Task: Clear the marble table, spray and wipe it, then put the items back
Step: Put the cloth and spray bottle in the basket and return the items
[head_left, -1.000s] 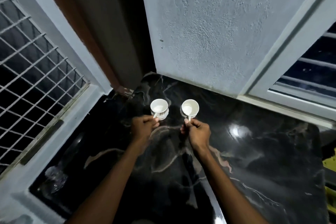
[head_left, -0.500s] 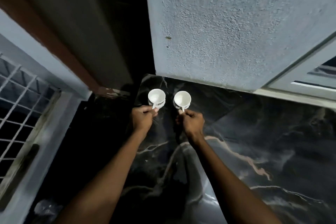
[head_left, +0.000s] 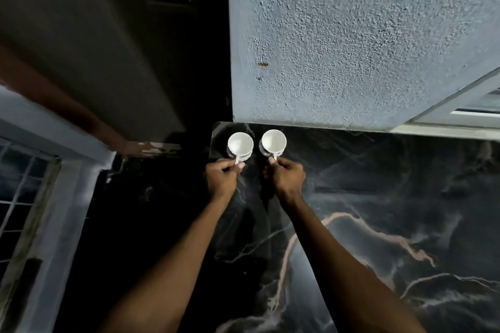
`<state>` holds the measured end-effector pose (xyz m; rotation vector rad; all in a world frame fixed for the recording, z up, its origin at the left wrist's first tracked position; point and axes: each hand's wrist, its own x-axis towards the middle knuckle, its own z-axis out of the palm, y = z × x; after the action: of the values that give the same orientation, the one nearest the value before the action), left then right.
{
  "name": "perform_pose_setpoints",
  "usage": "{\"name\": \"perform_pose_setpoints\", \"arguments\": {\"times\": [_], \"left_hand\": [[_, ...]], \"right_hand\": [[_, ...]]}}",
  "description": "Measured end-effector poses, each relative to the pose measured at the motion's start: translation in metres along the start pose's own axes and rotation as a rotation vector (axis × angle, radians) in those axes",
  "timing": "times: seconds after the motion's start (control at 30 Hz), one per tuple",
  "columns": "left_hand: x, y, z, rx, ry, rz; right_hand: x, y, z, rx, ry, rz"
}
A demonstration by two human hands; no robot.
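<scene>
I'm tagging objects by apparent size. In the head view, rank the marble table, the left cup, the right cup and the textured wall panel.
1. Textured wall panel
2. Marble table
3. Left cup and right cup: alike, not ranked.

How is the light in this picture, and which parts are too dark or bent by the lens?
Head view: dim overall; the two white cups are brightest, the gap left of the textured wall is nearly black. The marble table shows faint sheen. Wide-angle lens slants the wall edges; the left grille looks soft.

surface: black marble table | on it: two white cups side by side, far corner
</scene>
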<state>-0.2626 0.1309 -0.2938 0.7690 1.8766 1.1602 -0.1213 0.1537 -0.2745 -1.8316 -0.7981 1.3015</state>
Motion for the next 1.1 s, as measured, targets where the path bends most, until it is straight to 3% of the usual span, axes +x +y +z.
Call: {"name": "perform_pose_setpoints", "arguments": {"times": [0.63,1.1], "left_hand": [[-0.001,-0.006,-0.003,0.083,-0.095,0.048],[-0.010,0.001,-0.015,0.006,-0.071,0.034]], "right_hand": [[-0.008,0.011,-0.009,-0.109,0.034,-0.039],[-0.014,0.010,-0.006,-0.219,0.053,-0.049]]}}
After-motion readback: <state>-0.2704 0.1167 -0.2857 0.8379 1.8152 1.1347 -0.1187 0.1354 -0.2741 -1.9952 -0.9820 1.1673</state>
